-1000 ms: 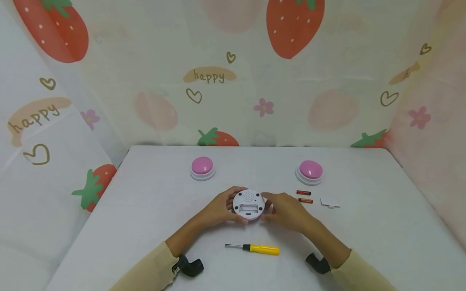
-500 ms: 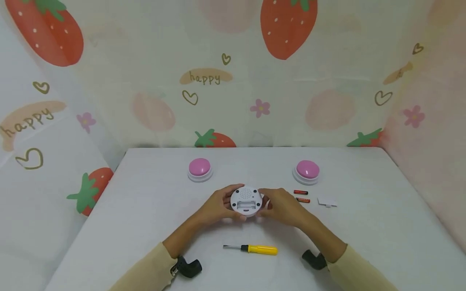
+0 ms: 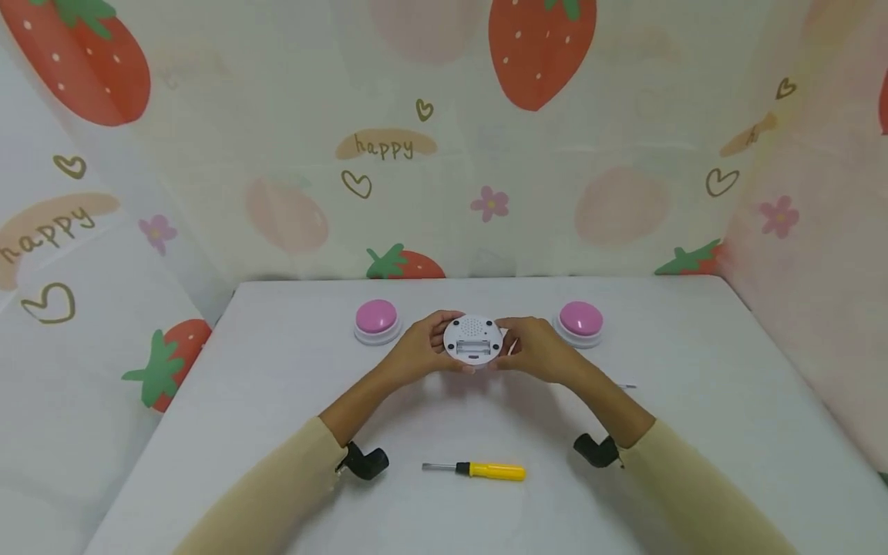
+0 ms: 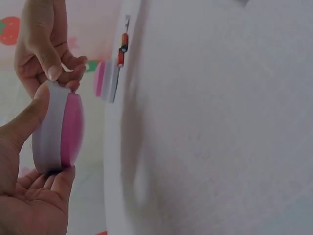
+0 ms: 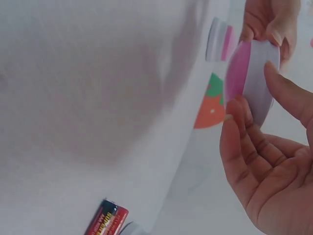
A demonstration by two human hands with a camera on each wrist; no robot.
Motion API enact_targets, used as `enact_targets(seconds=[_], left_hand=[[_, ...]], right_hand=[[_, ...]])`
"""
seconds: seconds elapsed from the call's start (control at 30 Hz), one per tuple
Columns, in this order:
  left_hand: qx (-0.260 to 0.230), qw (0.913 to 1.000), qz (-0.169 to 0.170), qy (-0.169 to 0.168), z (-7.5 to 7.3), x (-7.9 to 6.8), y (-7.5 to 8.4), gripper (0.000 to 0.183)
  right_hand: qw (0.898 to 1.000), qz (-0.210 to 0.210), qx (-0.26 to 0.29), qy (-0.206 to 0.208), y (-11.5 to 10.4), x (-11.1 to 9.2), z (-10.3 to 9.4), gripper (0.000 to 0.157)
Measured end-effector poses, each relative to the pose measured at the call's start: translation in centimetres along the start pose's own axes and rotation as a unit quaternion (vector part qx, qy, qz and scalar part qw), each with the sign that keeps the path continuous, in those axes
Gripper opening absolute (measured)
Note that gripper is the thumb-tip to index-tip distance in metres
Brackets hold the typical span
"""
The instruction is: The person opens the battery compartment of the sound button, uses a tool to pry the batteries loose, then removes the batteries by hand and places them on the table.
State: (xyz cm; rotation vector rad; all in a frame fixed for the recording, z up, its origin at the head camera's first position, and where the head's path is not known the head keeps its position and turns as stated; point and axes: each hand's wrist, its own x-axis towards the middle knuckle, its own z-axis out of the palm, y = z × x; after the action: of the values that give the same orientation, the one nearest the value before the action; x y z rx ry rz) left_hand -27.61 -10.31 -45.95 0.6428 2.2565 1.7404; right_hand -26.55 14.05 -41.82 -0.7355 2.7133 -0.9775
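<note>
A round white push button point(image 3: 473, 328), its underside turned toward the head camera, is held up off the table between both hands. Its battery compartment is uncovered and looks bare. The left hand point(image 3: 418, 351) grips the left rim, thumb below and fingers behind. On the opposite rim, the right hand point(image 3: 543, 351) holds it between thumb and fingers. The wrist views show the button's pink dome point(image 4: 73, 129) facing away from the wearer. Two small red batteries point(image 4: 124, 42) lie on the table; the right hand and forearm hide them in the head view.
Two more pink-topped push buttons stand farther back, one left point(image 3: 377, 320) and one right point(image 3: 580, 322). A yellow-handled screwdriver point(image 3: 496, 471) lies nearer the wearer. The edge of a small white cover point(image 3: 627, 385) shows beside the right forearm.
Both hands have raised the push button and moved it away from the wearer. The right hand and forearm now block the batteries and most of the white cover. The head view has shifted slightly.
</note>
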Motion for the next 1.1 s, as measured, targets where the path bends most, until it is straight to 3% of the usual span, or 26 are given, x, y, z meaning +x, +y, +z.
enact_targets(seconds=[0.4, 0.7, 0.8, 0.97, 1.1], left_hand=[[0.039, 0.9991, -0.013, -0.009, -1.9, 4.8, -0.6, 0.085], [0.1, 0.9946, -0.024, -0.009, -2.2, 7.1, -0.6, 0.087], [0.117, 0.9925, -0.033, -0.005, -2.1, 7.7, -0.7, 0.088], [0.124, 0.9908, -0.054, 0.001, -1.5, 7.7, -1.4, 0.088], [0.121, 0.9903, -0.068, 0.004, -1.2, 7.7, -1.5, 0.088]], right_hand=[[0.999, 0.042, 0.015, 0.001, 0.9, 3.9, -1.3, 0.071], [0.996, 0.083, 0.019, 0.001, 1.5, 5.5, -1.6, 0.067], [0.995, 0.096, 0.027, 0.0, 1.8, 6.0, -1.6, 0.063], [0.992, 0.119, 0.033, -0.003, 2.7, 6.3, -0.9, 0.074], [0.992, 0.115, 0.04, -0.005, 3.3, 6.6, -0.6, 0.069]])
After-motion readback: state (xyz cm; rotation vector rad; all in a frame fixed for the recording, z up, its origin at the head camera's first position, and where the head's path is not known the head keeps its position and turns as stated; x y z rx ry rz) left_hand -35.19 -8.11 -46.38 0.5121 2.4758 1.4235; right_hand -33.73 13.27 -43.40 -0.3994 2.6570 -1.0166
